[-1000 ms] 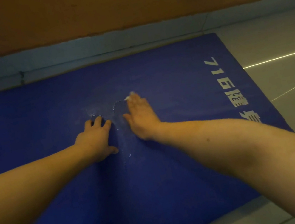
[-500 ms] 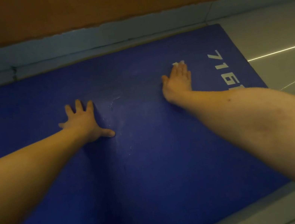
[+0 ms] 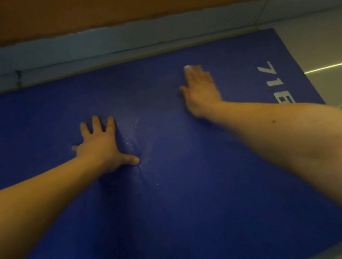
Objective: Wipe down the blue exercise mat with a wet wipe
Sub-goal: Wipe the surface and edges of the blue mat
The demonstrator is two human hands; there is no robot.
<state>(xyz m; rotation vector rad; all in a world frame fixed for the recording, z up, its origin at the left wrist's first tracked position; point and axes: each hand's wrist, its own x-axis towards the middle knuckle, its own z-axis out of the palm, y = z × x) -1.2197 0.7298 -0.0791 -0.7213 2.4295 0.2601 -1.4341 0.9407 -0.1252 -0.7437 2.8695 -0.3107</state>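
Our L hand (image 3: 102, 146) spread flat on mat (image 3: 179, 207), near-left; R hand (image 3: 201, 92) flat, fingers straight, pressing wipe (image 3: 188, 67) far-right.

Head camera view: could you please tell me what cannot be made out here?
Wet wipe: only a white sliver shows; the flat right hand covers the rest, and motion blur smears it.
White lettering: the right forearm hides everything past the third character.
Blue mat: its left and near ends run off the frame.
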